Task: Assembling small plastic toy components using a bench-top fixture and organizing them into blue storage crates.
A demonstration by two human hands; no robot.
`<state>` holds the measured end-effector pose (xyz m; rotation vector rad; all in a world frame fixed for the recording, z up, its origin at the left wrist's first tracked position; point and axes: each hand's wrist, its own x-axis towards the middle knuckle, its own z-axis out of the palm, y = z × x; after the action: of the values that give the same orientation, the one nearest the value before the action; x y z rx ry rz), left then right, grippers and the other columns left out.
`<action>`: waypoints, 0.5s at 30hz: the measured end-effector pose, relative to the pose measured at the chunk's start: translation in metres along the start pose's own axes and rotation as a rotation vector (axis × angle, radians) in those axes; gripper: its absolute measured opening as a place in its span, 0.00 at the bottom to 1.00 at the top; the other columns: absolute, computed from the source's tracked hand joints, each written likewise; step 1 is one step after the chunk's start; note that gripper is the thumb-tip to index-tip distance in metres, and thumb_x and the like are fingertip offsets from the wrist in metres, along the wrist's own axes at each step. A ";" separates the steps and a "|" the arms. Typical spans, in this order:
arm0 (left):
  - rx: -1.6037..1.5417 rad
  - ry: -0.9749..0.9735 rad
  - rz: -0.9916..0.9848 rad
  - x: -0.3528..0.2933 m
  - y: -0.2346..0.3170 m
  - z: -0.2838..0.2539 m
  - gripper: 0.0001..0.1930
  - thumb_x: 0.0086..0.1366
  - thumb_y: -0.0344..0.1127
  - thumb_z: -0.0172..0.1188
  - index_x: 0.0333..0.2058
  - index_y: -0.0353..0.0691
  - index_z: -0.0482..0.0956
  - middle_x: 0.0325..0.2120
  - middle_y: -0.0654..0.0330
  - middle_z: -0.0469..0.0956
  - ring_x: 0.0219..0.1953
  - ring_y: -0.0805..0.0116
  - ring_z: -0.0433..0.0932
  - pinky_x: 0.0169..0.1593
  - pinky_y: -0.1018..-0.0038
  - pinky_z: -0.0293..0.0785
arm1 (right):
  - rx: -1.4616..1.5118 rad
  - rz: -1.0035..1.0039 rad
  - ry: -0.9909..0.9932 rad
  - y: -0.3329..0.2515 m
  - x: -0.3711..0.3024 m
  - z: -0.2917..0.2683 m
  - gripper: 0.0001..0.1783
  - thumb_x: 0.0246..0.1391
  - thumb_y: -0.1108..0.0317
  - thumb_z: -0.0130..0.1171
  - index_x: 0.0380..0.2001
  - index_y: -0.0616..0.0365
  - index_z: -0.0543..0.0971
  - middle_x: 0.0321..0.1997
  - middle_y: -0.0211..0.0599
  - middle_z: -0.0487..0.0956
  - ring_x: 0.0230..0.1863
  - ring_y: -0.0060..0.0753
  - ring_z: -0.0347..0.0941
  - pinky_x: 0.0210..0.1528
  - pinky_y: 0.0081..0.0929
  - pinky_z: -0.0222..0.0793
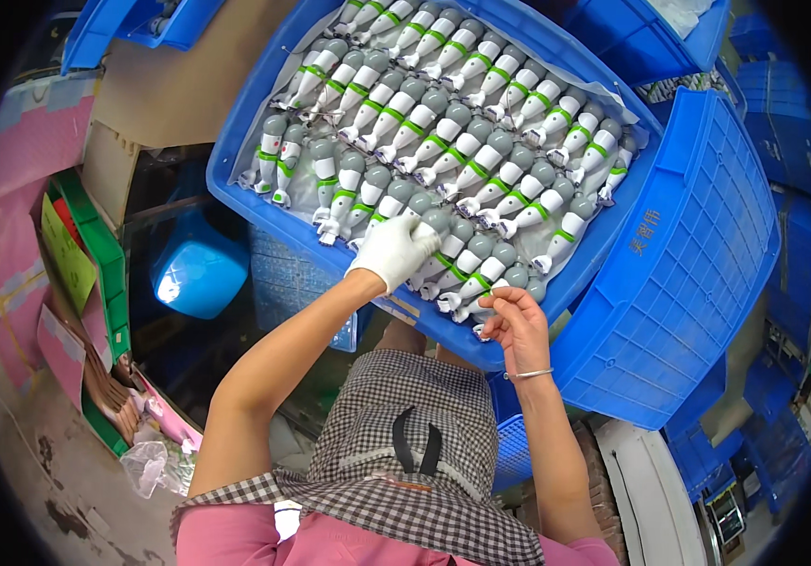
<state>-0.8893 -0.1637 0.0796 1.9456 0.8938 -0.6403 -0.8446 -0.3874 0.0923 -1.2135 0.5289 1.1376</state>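
Observation:
Rows of white, grey-headed devices (415, 129) with green bands lie in a large blue crate (236, 118). Each looks like a small handle with a rounded end; I cannot tell their exact kind. In a white glove, my left hand (392, 249) is closed at the grey end of one device in the nearest row, its fingertips partly hidden. Bare and wearing a bracelet, my right hand (521, 330) reaches over the crate's near rim. Its fingers curl around the narrow lower end of a device at the near right corner.
A white liner (302, 170) shows under the devices. Against the crate's right side leans another blue crate (684, 255). To the left are a blue plastic stool or bin (200, 269), a green crate (94, 255) and cardboard (189, 75). More blue crates (627, 38) stand at the far right.

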 end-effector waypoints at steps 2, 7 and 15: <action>-0.053 0.096 -0.030 0.003 0.001 0.007 0.22 0.55 0.47 0.61 0.40 0.32 0.76 0.32 0.46 0.79 0.35 0.54 0.79 0.41 0.67 0.72 | 0.028 -0.010 0.008 0.004 0.000 -0.008 0.08 0.56 0.70 0.53 0.38 0.60 0.73 0.35 0.39 0.79 0.23 0.20 0.74 0.26 0.20 0.73; -0.084 0.248 0.061 0.004 -0.014 0.033 0.18 0.54 0.42 0.63 0.39 0.36 0.76 0.33 0.47 0.78 0.37 0.51 0.78 0.41 0.64 0.72 | 0.036 0.007 0.017 0.009 0.001 -0.010 0.07 0.56 0.70 0.53 0.38 0.60 0.73 0.35 0.38 0.80 0.23 0.20 0.73 0.27 0.20 0.73; 0.076 0.576 0.206 0.003 -0.016 0.052 0.15 0.54 0.37 0.63 0.40 0.41 0.75 0.32 0.51 0.77 0.37 0.50 0.76 0.41 0.62 0.71 | 0.044 0.018 0.022 0.009 -0.001 -0.012 0.07 0.56 0.72 0.51 0.38 0.60 0.72 0.36 0.40 0.78 0.23 0.21 0.72 0.28 0.21 0.74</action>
<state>-0.9043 -0.2025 0.0439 2.2997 0.9959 0.0192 -0.8503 -0.3993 0.0855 -1.1863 0.5793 1.1237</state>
